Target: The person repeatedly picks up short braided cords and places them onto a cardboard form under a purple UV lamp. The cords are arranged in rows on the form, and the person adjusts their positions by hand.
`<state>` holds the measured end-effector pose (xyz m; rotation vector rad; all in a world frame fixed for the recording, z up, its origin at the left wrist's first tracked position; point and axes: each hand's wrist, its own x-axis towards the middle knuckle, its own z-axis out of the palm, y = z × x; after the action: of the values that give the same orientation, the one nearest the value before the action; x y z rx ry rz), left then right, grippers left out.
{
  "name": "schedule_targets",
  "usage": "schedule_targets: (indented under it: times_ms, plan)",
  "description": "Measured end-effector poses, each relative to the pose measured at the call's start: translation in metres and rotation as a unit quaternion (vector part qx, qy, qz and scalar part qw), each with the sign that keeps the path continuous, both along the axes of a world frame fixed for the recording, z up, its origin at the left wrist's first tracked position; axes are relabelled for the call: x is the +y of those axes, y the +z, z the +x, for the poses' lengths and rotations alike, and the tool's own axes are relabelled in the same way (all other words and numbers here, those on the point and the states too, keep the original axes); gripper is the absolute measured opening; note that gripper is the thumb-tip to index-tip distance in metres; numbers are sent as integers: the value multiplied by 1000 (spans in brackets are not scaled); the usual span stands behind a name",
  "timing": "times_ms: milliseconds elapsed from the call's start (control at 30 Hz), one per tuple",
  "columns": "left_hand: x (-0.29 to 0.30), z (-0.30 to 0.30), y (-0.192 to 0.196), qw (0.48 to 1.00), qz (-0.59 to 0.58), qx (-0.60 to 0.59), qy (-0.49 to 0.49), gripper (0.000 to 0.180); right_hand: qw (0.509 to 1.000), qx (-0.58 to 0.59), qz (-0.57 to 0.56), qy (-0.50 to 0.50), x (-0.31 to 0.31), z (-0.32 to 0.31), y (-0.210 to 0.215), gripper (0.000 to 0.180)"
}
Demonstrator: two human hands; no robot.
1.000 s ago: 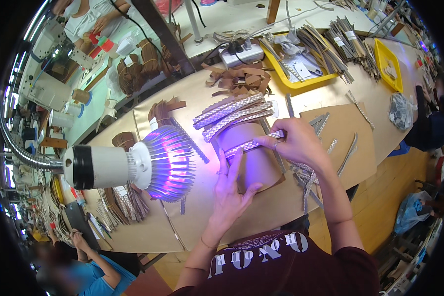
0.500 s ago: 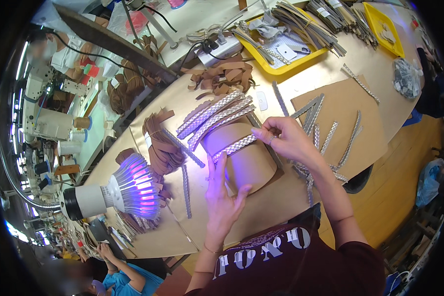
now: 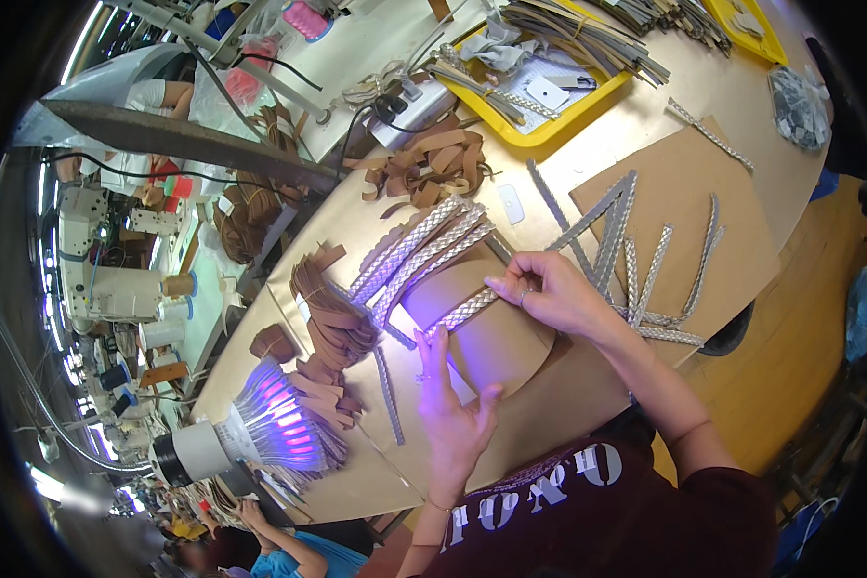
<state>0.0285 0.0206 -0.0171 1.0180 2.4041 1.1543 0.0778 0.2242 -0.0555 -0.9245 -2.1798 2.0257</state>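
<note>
A silvery braided strap point(image 3: 467, 310) lies across a curved brown sheet point(image 3: 506, 352) on the table. My right hand point(image 3: 559, 292), which wears a ring, pinches the strap's right end between thumb and fingers. At the other end, the fingertips of my left hand point(image 3: 453, 414) rest on the strap, the thumb spread away from them. Just beyond the sheet sits a row of similar braided straps point(image 3: 424, 255), side by side. A white piece shows partly under the sheet near my left fingers.
A lit lamp point(image 3: 270, 419) on a bendable neck stands left of my left hand. Brown strip bundles point(image 3: 332, 308) lie behind it. More braided straps point(image 3: 657, 275) rest on cardboard point(image 3: 742, 217) at right. A yellow tray point(image 3: 525, 135) stands at the back. A co-worker's arms point(image 3: 270, 535) show lower left.
The whole view has shifted and tilted slightly. Both hands keep nearly the same places on the strap, with the left thumb still spread.
</note>
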Motion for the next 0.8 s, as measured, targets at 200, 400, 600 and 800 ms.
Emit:
schedule_targets:
  times_ms: [200, 400, 600, 800]
  plan:
    - [3, 5, -4, 1000, 16, 15, 11, 78, 998, 20, 33, -43, -2, 0, -14, 44]
    - [2, -1, 9, 1000, -14, 4, -6, 70, 991, 58, -123, -16, 3, -4, -19, 39]
    - [-11, 10, 23, 989, -28, 133, 49, 66, 996, 65, -53, -26, -19, 9, 12, 38]
    - [-8, 33, 14, 988, -20, 150, -22, 63, 993, 27, 113, -24, -34, 15, 29, 39]
